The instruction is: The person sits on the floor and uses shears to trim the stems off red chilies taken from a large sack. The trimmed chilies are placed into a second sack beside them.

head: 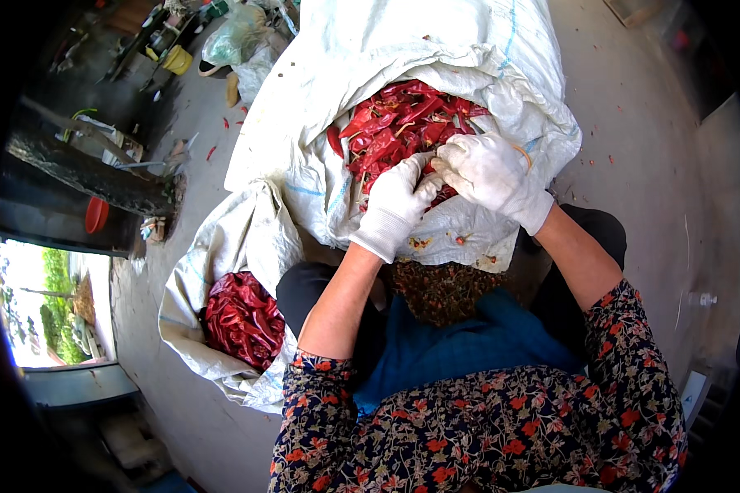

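My left hand (401, 194), in a white knit glove, is over the mouth of a large white woven sack (345, 92). Dried red chili peppers (385, 132) fill the opening. A red chili pepper (428, 167) shows between the left thumb and forefinger, which look closed on it. My right hand (484, 169), gloved too, meets the left fingertips from the right with its fingers curled. Whatever its fingertips may hold is hidden. Below the sack's lip, a heap of brownish stems and scraps (447, 289) lies between my knees, by a blue cloth (450, 345).
A smaller white woven sack (234, 228), rolled open, stands left of my knee with dark red peppers (246, 320) inside. Stray peppers (211, 153) dot the concrete floor (629, 154). Farther left are a wooden post (92, 169), a red basin (97, 215) and a yellow bucket (177, 60).
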Motion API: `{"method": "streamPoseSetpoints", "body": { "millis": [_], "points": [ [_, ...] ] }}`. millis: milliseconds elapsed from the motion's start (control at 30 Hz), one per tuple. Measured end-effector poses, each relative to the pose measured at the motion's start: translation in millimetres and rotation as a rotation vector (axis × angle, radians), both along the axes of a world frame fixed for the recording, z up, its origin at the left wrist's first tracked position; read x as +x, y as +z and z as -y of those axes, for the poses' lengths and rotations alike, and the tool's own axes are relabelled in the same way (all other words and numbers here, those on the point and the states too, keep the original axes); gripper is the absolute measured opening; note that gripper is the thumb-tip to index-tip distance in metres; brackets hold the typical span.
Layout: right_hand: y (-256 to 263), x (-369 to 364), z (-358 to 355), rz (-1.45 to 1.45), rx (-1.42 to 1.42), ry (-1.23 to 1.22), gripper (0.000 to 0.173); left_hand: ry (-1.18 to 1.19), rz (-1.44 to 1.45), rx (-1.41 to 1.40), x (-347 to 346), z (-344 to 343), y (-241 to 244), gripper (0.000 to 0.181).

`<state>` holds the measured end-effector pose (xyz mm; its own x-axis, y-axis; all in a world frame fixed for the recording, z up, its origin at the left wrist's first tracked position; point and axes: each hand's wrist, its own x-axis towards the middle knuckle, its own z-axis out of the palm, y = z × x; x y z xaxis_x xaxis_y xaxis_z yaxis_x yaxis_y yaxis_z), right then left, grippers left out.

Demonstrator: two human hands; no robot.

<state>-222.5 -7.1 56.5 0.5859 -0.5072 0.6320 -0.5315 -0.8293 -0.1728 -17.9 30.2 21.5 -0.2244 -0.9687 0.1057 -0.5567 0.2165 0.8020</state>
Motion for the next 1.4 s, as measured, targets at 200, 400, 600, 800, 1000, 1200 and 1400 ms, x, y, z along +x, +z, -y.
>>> {"method": "streamPoseSetpoints", "body": {
  "millis": [200, 400, 600, 800, 1000, 1200, 1400],
  "points": [
    [-2.3, 1.3, -8.1, 0.892, 1.399, 0.133, 0.022, -0.180, -0.069, -0.318, 6.1, 2.5, 24.1, 0.032],
    [6.9, -15.8, 11.4, 0.670, 1.591, 0.225, 0.048, -0.133, -0.515, -0.166, 11.4, -7.8, 20.9, 0.036],
    [-14.6, -15.7, 34.2, -0.112, 0.784, -0.159, 0.031, 0.257, -0.944, -0.042, 49.5, 8.1, 36.1, 0.037],
    [-69.9, 22.4, 109.0, -0.282, 0.282, -0.435, 0.054, 0.237, -1.079, 0.110, 49.5, 14.7, 35.4, 0.021],
    [-73.0, 26.6, 131.2, -0.468, 0.460, -0.457, 0.032, 0.303, -0.946, 0.167, 40.1, 18.0, 49.7, 0.028],
    [-17.8, 9.4, 71.9, -0.442, 0.272, -0.403, 0.041, 0.211, -0.164, -0.205, 21.3, 15.5, 22.4, 0.060],
    [1.3, 7.5, 19.2, -0.098, 0.004, -0.071, 0.052, 0.114, -0.153, -0.185, -6.6, 25.8, -1.5, 0.068]
  ]
}}
